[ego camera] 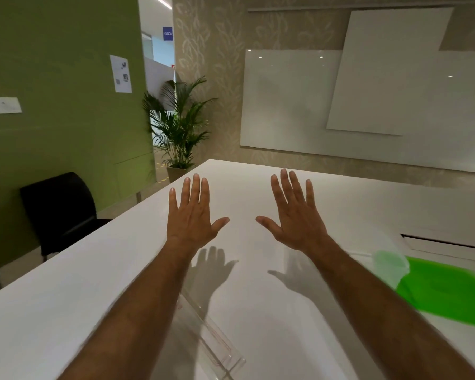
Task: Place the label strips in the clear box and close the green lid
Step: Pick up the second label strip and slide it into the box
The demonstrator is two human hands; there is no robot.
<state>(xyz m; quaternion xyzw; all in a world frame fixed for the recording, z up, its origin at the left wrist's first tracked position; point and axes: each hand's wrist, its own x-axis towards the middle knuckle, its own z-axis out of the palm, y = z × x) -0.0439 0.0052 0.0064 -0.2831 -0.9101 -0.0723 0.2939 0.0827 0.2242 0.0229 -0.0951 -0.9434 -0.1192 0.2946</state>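
The clear box (211,335) lies on the white table (66,311) between the two forearms, near the bottom edge, its see-through walls faintly lined in red; no writing on it can be read. The green lid (447,289), one bright blurred sheet, lies at the right, just beyond the right forearm. Left hand (189,215) and right hand (296,215) hover apart above the table, fingers spread, holding nothing. A blue sign (167,33) beyond the green wall reads roughly "OTCA".
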